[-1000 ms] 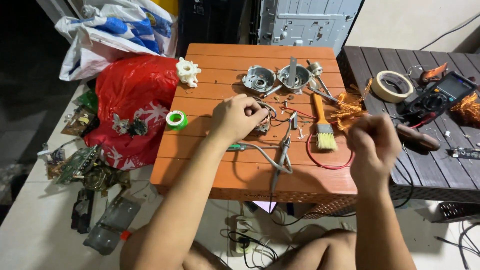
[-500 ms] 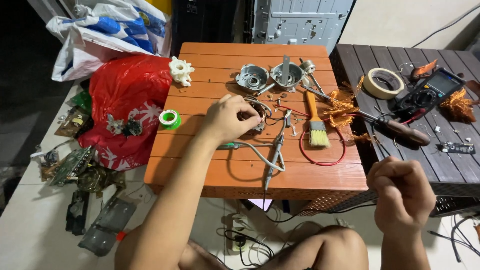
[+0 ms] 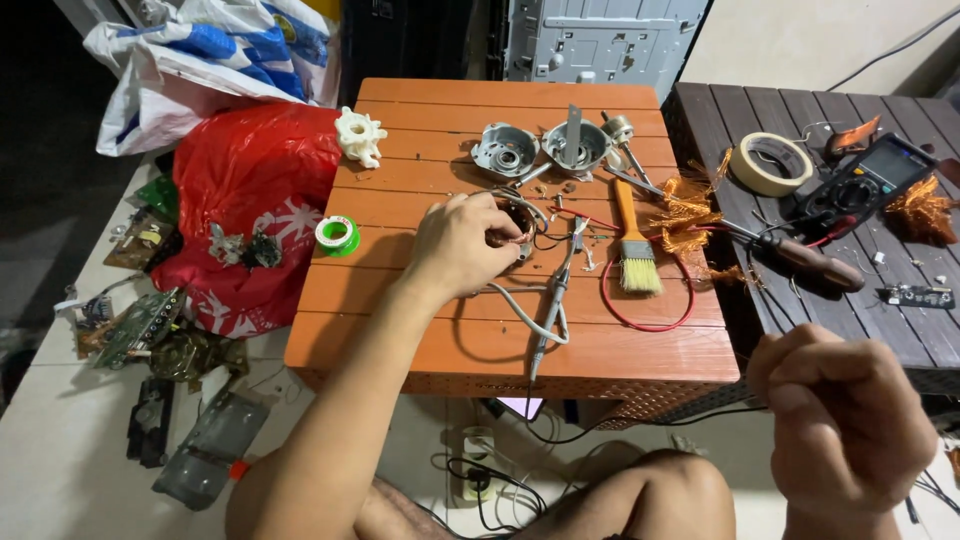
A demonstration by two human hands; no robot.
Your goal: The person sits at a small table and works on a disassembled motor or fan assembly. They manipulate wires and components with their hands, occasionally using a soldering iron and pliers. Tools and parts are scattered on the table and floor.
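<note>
the wound motor coil (image 3: 512, 222), a round copper-wired core, lies near the middle of the orange slatted surface (image 3: 420, 330), partly covered by the left hand (image 3: 462, 243), whose fingers curl down and press on its rim. it looks rigid and fairly heavy at the core, but its fine windings and loose leads are judged fragile; the outer iron ring is the safer place to hold. the right hand (image 3: 840, 420) is raised off the front right corner, closed in a fist; whether it pinches a thin wire cannot be told. a soldering iron (image 3: 555, 290) and grey cable lie just beside the coil, a paintbrush (image 3: 632, 250) and red wire loop (image 3: 650, 300) to its right, metal motor housings (image 3: 540, 148) behind. open room lies on the left and front slats, near the green tape roll (image 3: 337, 235); the front edge is close.
</note>
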